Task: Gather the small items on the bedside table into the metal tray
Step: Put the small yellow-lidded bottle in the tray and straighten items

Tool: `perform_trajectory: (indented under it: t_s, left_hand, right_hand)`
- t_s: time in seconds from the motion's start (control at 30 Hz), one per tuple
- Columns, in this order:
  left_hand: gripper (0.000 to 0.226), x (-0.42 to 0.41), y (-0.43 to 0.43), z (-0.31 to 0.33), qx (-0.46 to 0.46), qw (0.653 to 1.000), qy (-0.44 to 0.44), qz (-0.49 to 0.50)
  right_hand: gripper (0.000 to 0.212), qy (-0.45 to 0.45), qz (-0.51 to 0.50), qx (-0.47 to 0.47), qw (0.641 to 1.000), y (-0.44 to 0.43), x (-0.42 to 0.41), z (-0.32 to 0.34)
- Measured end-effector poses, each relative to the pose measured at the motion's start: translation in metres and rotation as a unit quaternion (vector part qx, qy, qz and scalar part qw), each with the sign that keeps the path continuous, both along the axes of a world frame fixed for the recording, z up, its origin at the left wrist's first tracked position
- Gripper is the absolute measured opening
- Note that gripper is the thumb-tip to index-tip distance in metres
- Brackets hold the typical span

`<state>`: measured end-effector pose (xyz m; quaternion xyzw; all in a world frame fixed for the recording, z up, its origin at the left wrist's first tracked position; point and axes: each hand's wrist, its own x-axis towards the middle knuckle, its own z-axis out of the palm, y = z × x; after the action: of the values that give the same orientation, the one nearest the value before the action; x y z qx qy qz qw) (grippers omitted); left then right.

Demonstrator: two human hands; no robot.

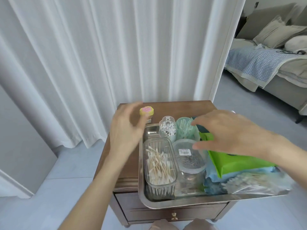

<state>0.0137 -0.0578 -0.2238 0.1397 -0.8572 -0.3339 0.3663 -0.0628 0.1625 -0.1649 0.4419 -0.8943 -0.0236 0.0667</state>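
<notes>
Head: left hand [126,128] blurred; tray [182,204] crowded.

Wooden bedside table [126,165]: metal tray [166,204], yellow-capped jar [146,112] on top.

White curtain [116,47] hangs right behind everything, all the way down to the pale floor [66,163]. Off to the right there's a grey sofa [282,80] with a blue checked blanket [252,63] draped over the seat and a couple of cushions [275,32] at the back.
</notes>
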Motion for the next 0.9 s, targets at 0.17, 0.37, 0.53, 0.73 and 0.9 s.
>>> perform_trajectory:
  t_s: [0.17, 0.37, 0.53, 0.73, 0.9]
  left_hand:
    - [0.075, -0.094, -0.052, -0.037, 0.020, 0.976, -0.205, -0.067]
    - [0.049, -0.090, -0.052, -0.031, -0.007, 0.997, -0.071, 0.033]
    - [0.059, -0.038, -0.020, -0.014, -0.083, 0.991, -0.102, -0.008]
    - [0.058, -0.033, -0.011, -0.024, -0.055, 0.964, -0.254, -0.052]
    - [0.050, -0.036, -0.011, -0.023, 0.003, 0.958, -0.277, -0.075]
  right_hand:
    - [0.050, 0.028, -0.029, -0.118, 0.992, 0.016, 0.013, 0.004]
    - [0.033, 0.069, -0.058, -0.210, 0.974, 0.047, 0.026, -0.016]
    - [0.037, 0.097, -0.034, -0.210, 0.972, 0.052, 0.042, -0.034]
    - [0.044, 0.088, 0.055, -0.135, 0.985, 0.034, 0.069, -0.085]
    - [0.050, 0.098, 0.033, -0.157, 0.982, 0.024, 0.084, -0.112]
